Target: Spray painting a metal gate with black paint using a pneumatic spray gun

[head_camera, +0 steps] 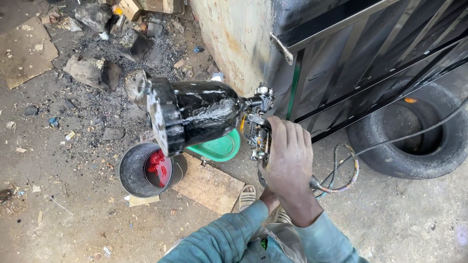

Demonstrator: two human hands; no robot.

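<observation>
Gripping spray gun point(258, 131) | right hand point(287, 160); black cup point(195, 114) seemingly tilted left

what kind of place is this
Likely an outdoor metalwork or painting yard. The right hand holds a paint-coated spray gun with a hose beside a black-painted metal gate; an old tyre and a metal bucket sit on littered dirt ground.

The spray gun's cup point(195, 114) is gleaming with wet, glossy black paint over metal; its body point(258, 131) is showing bare shiny steel. The gate point(370, 53) is shining glossy black, the tyre point(438, 146) looking matt rubber, the ground point(63, 214) rough and dusty.
</observation>
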